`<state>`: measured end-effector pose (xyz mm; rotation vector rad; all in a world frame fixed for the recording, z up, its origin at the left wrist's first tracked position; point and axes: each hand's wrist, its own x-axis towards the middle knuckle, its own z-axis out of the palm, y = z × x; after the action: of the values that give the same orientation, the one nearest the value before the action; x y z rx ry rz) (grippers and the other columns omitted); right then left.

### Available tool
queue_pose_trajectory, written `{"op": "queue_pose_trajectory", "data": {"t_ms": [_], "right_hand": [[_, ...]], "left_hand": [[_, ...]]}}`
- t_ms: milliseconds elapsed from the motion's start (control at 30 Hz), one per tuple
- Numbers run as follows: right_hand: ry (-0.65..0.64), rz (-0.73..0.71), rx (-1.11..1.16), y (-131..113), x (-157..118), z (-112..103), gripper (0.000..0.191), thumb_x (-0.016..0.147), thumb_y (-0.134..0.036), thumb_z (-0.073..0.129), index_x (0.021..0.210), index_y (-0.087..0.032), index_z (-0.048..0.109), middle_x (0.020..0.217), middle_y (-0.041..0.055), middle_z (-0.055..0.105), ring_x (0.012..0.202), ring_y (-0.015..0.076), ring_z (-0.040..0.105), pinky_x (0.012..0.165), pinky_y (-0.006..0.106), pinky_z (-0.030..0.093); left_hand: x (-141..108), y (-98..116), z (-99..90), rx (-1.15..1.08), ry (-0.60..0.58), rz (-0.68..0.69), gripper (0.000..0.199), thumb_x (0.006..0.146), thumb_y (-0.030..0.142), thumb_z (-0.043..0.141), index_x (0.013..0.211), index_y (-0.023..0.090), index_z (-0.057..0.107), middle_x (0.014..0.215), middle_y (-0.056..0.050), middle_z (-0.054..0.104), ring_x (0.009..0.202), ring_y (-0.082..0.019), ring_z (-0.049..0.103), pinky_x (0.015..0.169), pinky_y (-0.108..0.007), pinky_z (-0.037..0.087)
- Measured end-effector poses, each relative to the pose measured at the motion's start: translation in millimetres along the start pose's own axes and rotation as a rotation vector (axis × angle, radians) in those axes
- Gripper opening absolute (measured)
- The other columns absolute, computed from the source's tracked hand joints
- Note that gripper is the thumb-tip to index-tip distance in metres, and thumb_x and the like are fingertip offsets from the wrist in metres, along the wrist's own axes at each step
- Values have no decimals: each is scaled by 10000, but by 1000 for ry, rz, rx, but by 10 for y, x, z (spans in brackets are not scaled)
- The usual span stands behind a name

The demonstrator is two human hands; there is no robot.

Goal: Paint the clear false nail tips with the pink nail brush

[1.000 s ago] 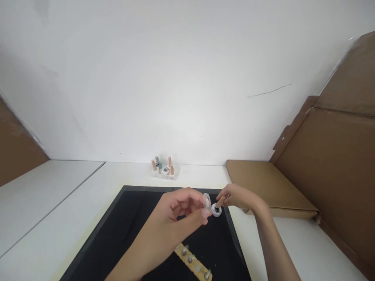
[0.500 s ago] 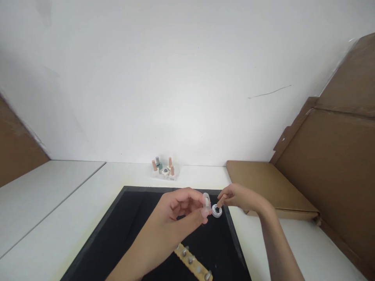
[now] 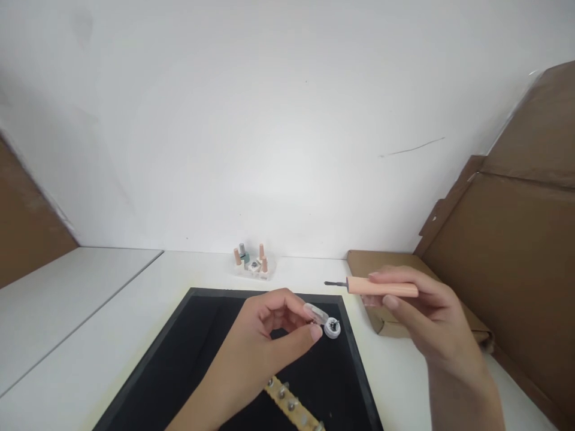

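Observation:
My left hand pinches a translucent false nail between thumb and fingertips above a black mat. Just right of the nail, a small round white pot with dark bits inside stands on the mat. My right hand is closed around the peach handle of a nail polish brush. The dark brush tip points left, raised above the mat's far right corner and apart from the nail. Below my left hand lies a yellowish strip with several metal studs, partly hidden by the wrist.
A clear tray with several nail polish bottles stands by the white wall at the back. A flat cardboard box lies on the white table at the right, beside an upright cardboard panel.
My right hand has moved right from the white pot and now shows the brush held level. My left hand has tilted the false nail from upright to slanting.

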<state>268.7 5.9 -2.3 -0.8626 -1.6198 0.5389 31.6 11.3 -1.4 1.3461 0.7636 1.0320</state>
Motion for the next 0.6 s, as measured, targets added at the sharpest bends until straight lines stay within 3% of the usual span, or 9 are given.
{"op": "queue_pose_trajectory", "data": {"t_ms": [200,367,600], "right_hand": [[91,-121,148,-101,-132,150,127,901,-390,685,951,-298,756,786,27,691,705,173,632,592,281,501],[30,-154,190,-259,-170,245,79,911,-316,682,958,-319,746,683,-4,668,637,161,604,572,273,482],[-12,-228,168,-348,-134,298,102,921,-283,669,999,-317,725,719,-8,673,630,150,581,547,278,460]], "left_hand": [[-111,24,41,-13,73,37,125,718,173,820,712,185,696,707,3,694,671,-134,596,652,-246,456],[-193,110,106,-10,117,93,159,701,135,814,658,185,670,673,22,651,638,-125,577,630,-244,445],[-208,185,82,27,86,122,162,732,157,798,662,195,657,697,24,637,647,-125,566,634,-245,447]]}}
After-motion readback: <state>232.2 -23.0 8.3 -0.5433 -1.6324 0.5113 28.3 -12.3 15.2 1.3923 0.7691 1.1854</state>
